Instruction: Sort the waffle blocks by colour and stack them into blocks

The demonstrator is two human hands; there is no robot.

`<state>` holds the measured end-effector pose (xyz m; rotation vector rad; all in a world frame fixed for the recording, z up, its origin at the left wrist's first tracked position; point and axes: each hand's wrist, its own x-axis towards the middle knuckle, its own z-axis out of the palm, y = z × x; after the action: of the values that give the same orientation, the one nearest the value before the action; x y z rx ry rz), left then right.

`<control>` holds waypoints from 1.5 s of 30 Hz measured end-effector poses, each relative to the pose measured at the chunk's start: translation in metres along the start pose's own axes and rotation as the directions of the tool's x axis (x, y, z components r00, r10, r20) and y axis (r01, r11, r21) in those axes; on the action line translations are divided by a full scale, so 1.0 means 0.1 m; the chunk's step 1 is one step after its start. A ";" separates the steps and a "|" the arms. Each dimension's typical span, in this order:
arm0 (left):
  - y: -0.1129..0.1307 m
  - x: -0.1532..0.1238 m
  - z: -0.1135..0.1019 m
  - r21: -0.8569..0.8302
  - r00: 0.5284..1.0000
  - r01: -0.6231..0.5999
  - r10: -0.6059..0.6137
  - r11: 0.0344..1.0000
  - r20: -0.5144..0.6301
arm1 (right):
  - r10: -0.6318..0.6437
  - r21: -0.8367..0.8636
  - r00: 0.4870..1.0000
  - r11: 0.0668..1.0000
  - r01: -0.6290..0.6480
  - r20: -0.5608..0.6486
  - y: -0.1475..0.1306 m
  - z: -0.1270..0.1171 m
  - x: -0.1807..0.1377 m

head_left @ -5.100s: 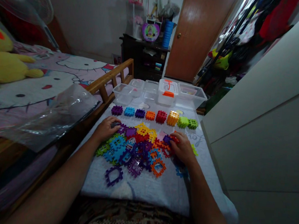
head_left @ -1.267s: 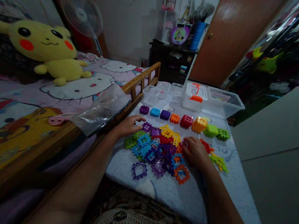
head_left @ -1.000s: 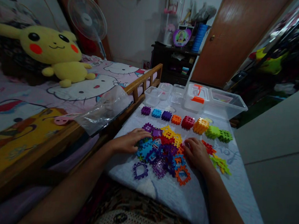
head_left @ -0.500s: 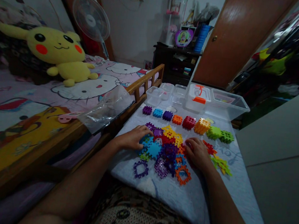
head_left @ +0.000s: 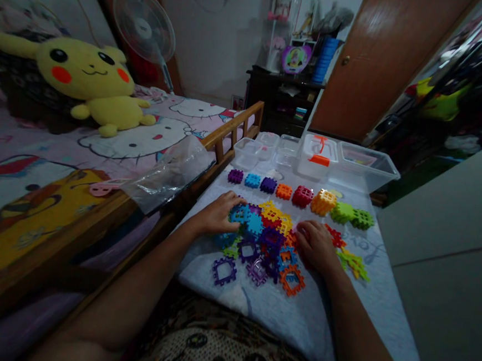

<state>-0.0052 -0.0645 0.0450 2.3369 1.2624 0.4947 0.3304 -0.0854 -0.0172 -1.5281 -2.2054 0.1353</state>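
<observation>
A heap of flat, toothed plastic tiles (head_left: 267,241) in purple, blue, yellow, red and orange lies on a pale blue cloth (head_left: 297,313). My left hand (head_left: 217,215) rests at the heap's left edge, fingers curled round blue tiles (head_left: 249,221). My right hand (head_left: 317,245) lies palm down on the heap's right side, fingers bent over red and orange pieces. Behind the heap stands a row of assembled cubes (head_left: 302,196), purple through orange to green. A lone purple frame tile (head_left: 224,270) sits near the front.
Clear plastic boxes (head_left: 351,164) and a white case with an orange latch (head_left: 316,153) stand behind the cubes. A wooden bed rail (head_left: 223,137), a crumpled clear bag (head_left: 170,172), a yellow plush toy (head_left: 88,82) and a fan (head_left: 147,25) are on the left. Loose green tiles (head_left: 353,263) lie right.
My left hand has pulled back toward the heap's upper left and lifted blue tiles there. My right hand has stayed almost still. The camera has shifted slightly.
</observation>
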 end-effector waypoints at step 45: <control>0.26 -0.07 0.33 0.266 0.982 0.190 -0.180 0.945 -0.060 | 0.153 0.172 0.969 0.978 -0.120 -0.195 0.24 -0.13 0.00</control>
<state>0.0256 -0.0903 0.0306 2.4012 1.6385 0.3183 0.3565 -0.0785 -0.0134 -1.5309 -1.8809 0.1821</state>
